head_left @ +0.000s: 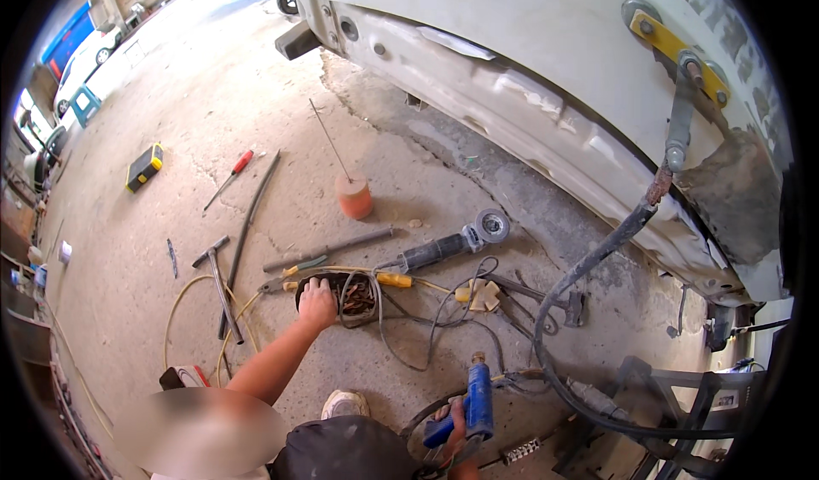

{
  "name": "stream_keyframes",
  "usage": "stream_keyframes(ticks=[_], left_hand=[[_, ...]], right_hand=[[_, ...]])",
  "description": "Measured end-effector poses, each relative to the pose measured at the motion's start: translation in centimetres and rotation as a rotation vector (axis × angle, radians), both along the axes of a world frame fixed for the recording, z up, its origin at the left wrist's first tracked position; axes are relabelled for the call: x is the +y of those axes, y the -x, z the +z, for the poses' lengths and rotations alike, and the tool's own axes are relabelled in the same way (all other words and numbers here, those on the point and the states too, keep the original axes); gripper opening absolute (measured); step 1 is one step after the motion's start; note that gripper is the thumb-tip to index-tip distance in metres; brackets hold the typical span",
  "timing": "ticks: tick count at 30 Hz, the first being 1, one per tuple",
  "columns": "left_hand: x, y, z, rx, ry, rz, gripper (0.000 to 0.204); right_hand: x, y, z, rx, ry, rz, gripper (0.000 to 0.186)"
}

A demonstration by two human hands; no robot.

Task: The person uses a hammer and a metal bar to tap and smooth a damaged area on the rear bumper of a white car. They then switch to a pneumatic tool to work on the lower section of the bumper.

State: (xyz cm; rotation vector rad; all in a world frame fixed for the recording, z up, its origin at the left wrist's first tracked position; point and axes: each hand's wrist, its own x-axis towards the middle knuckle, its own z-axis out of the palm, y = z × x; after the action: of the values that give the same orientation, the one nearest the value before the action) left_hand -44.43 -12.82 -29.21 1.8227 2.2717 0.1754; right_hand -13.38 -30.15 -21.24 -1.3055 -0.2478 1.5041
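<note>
A blue welding gun (479,399) with a brass-coloured tip is in my right hand (457,418), its nose pointing up and away from me. My left hand (317,302) reaches forward to a small dark open box (300,289) on the floor. Its fingers curl over the box's left end, and the fingertips are partly hidden. Many thin copper-coloured pieces (361,297) lie inside the box. Just behind it are yellow-handled pliers (394,280) and an angle grinder (439,250) with its disc to the right.
A pale car body panel (512,113) fills the upper right, with a yellow bar (657,36) and a cable clamp (680,122) on it. A hammer (573,309), T-handle tool (216,275), red screwdriver (241,162), orange-based rod (354,200) and looping cables lie about the concrete floor.
</note>
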Motion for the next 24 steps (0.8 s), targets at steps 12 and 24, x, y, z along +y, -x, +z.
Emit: stream_keyframes(ticks=[12,24], left_hand=[[0.6,0.2,0.5,0.118,-0.017,-0.077,0.024],[1.8,3.1,3.1,0.045,0.206,-0.193,0.027]], right_hand=[[0.3,0.6,0.7,-0.004,-0.027,-0.007,0.013],[0.3,0.3,0.9,-0.055,-0.010,0.043,0.011]])
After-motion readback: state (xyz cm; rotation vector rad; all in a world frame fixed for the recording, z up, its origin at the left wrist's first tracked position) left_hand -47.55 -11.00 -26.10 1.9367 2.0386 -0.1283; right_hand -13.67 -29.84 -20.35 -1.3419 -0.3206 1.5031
